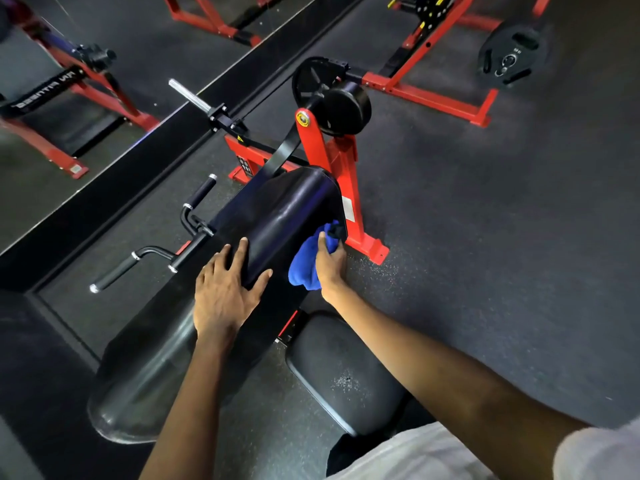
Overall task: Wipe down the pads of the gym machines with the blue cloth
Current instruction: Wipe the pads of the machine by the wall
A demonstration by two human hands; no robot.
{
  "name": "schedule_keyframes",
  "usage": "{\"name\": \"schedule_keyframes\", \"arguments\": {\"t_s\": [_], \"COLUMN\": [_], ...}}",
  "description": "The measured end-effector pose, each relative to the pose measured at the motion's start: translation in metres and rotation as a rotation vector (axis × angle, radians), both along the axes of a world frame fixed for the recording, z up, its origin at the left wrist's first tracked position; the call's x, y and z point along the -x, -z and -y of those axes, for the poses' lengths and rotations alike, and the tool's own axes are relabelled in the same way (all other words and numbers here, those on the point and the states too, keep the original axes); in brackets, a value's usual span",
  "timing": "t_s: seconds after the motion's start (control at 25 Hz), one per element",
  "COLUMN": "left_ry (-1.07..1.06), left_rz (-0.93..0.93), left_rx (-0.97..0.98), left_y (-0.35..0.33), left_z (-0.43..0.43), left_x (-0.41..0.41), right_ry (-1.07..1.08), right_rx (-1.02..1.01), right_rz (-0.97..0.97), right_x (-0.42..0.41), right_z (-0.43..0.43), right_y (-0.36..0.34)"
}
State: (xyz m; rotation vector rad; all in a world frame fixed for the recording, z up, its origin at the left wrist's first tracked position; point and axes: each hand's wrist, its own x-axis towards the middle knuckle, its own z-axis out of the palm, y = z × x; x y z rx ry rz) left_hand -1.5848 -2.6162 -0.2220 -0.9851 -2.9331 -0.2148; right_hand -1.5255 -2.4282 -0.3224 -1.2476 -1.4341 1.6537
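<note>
Preacher-curl arm pad (277, 216): black vinyl, glossy, with a pale streak of glare along its face; mid-frame, long axis running from 7 o'clock up toward 1 o'clock. Blue cloth (306, 265): bright blue, soft, bunched into a loose wad with a fold hanging below the palm; at 4 o'clock of the pad, pressed against its seat-facing flank. Right hand (330, 263): fingers curled round the cloth and gripping it, bearing it onto the vinyl; judged to be mid-wipe along that side, the wad giving a thick contact face. Left hand (221, 289): fingers straight and spread, palm flat on top of the pad about mid-length, holding nothing; probably set there as a brace while leaning over. Seat pad (339, 368): dark, matte, at 5 o'clock, with a pale speckled scuff; whether wiped yet, not determinable. Curl handles (152, 258): black grips with chrome collars, at 9 o'clock of the pad. Red frame (343, 174): upright post and bolted foot, at 1 to 3 o'clock of the pad. Weight plate (510, 57): black, on a neighbouring machine, far off at 1 o'clock. Mirror (86, 64): along the wall at 10 o'clock.
</note>
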Motion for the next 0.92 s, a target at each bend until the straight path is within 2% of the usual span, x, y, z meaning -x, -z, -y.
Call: {"name": "schedule_keyframes", "arguments": {"t_s": [0.04, 0.2, 0.4, 0.48, 0.56, 0.6, 0.68, 0.76, 0.92], "left_ry": [-0.009, -0.071, -0.242, -0.332, -0.4, -0.416, -0.427, -0.446, -0.448], "left_rz": [0.004, 0.065, 0.199, 0.183, 0.131, 0.121, 0.129, 0.143, 0.168], "left_rx": [0.0, 0.034, -0.004, -0.051, -0.059, -0.053, -0.024, 0.01, 0.047], "left_y": [-0.001, -0.003, -0.008, -0.008, -0.007, -0.008, -0.008, -0.009, -0.012], "left_z": [0.0, -0.003, -0.032, -0.051, -0.063, -0.066, -0.065, -0.066, -0.067], "left_x": [0.0, 0.003, -0.004, -0.008, -0.01, -0.009, -0.008, -0.009, -0.01], "right_ry": [0.044, 0.154, 0.292, 0.25, 0.121, 0.021, -0.163, -0.301, -0.591], "right_rx": [0.027, 0.388, 0.447, 0.243, -0.157, -0.248, -0.271, -0.375, -0.778], "right_rz": [0.027, 0.207, 0.355, 0.31, 0.118, 0.004, -0.186, -0.181, -0.02], "right_x": [0.006, 0.03, 0.041, 0.033, 0.017, 0.01, 0.005, 0.002, 0.017], "right_z": [-0.008, -0.054, -0.081, -0.08, -0.074, -0.075, -0.079, -0.083, -0.113], "right_y": [0.008, 0.033, 0.055, 0.045, 0.025, 0.01, -0.013, -0.029, -0.062]}}
